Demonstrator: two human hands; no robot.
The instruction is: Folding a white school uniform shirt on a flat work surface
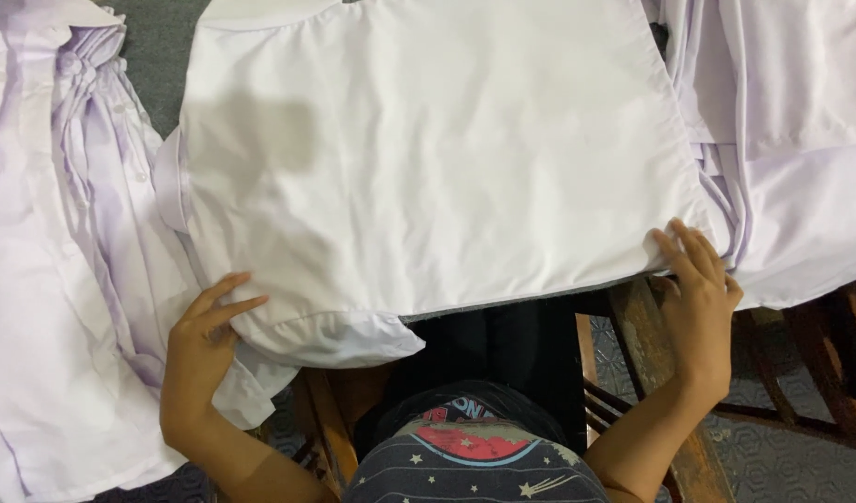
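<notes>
A white shirt (428, 158) lies flat and folded on a grey padded surface (158, 47), filling the middle of the view. My left hand (200, 359) rests at its near left corner, fingers spread on the cloth beside a tucked sleeve fold (339, 337). My right hand (698, 303) touches the shirt's near right corner with fingers apart, fingertips on the hem. Neither hand grips anything.
A pile of crumpled white shirts (55, 242) lies at the left. A stack of folded white shirts (791, 140) sits at the right. A dark wooden frame (652, 373) and patterned floor (791, 456) show below the surface's near edge.
</notes>
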